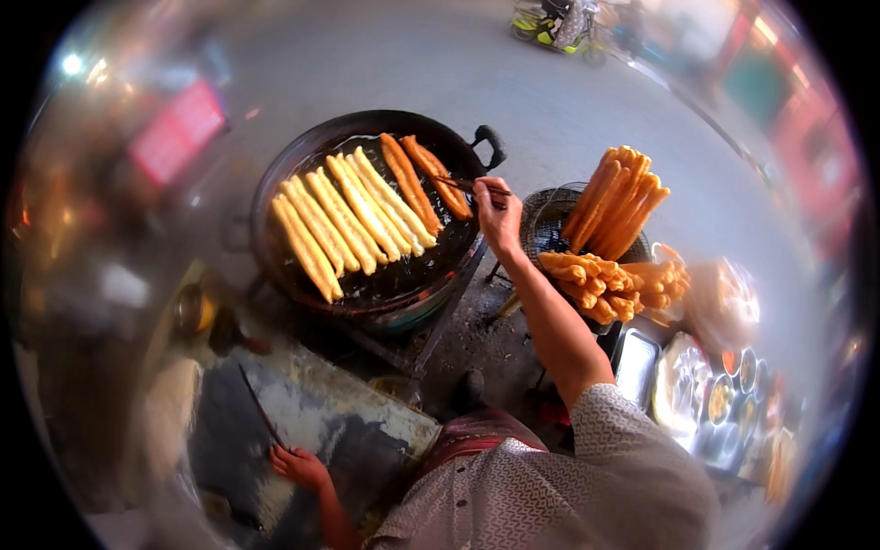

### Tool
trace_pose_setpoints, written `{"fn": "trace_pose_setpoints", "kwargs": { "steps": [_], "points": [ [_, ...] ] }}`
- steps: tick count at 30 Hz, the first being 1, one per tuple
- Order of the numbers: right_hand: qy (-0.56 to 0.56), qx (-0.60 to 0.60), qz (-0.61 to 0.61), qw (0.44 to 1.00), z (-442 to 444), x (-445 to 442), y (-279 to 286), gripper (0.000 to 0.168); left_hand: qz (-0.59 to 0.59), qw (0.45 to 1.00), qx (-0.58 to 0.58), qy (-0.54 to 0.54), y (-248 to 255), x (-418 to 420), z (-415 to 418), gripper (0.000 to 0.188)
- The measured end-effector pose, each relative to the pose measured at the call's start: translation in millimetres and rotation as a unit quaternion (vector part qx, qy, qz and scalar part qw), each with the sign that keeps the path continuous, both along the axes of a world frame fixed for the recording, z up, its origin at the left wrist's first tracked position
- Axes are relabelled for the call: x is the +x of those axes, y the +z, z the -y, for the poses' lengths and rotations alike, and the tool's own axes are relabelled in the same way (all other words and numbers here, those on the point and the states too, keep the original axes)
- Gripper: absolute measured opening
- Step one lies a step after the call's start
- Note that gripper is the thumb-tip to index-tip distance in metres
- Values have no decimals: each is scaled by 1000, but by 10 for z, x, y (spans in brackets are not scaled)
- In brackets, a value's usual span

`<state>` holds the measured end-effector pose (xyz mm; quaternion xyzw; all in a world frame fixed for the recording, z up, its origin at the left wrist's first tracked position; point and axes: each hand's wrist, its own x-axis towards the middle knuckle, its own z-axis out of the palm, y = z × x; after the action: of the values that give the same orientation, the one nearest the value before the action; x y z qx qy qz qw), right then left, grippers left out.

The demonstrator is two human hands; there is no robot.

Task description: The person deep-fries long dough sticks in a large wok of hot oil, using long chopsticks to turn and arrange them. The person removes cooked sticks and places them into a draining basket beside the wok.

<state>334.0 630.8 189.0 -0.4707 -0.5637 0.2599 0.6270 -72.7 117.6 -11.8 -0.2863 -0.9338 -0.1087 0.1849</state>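
Observation:
My right hand point(500, 214) grips a pair of dark chopsticks point(455, 182) over the right side of a large wok point(385, 118) of oil. The tips reach the rightmost browned dough stick point(434, 168), though whether they pinch it I cannot tell. Beside that one lies another browned dough stick point(411, 182). Several pale yellow dough sticks point(347, 213) float side by side to the left. At lower left, my left hand point(302, 469) holds a thin dark rod point(258, 402) above a worn, floury work surface point(337, 378).
Right of the wok, a wire-mesh basket point(540, 220) holds upright fried dough sticks point(612, 199); more fried sticks point(595, 282) lie nearer me. Beyond are a clear plastic bag point(722, 306), a metal tray point(636, 368) and small containers point(720, 399). A wok handle point(489, 146) juts out. A scooter point(557, 31) is on the road.

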Motion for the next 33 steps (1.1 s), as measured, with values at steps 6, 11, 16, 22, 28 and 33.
{"fn": "trace_pose_setpoints", "kwargs": {
  "steps": [6, 11, 16, 22, 28, 33],
  "points": [
    [-32, -49, -25, 998, -53, -222, 64, 16, -114, 991, 46, -49, -542, -357, 262, 42],
    [-26, 5, -61, 998, -190, -121, -187, 9, -97, 986, 57, -121, -375, -148, -390, 42],
    [-47, -30, -15, 998, -113, -83, -169, 14, -97, 989, 58, -92, -176, 21, -537, 41],
    [-16, -40, 29, 999, -69, 64, -218, 12, -93, 992, 56, -63, -110, 88, -586, 41],
    [85, 95, 84, 988, 76, -261, -184, 11, -76, 995, 37, -46, -172, 7, -271, 41],
    [40, 107, 93, 989, 291, -120, -249, 16, -23, 999, 7, -31, -33, -48, 27, 40]
  ]
}}
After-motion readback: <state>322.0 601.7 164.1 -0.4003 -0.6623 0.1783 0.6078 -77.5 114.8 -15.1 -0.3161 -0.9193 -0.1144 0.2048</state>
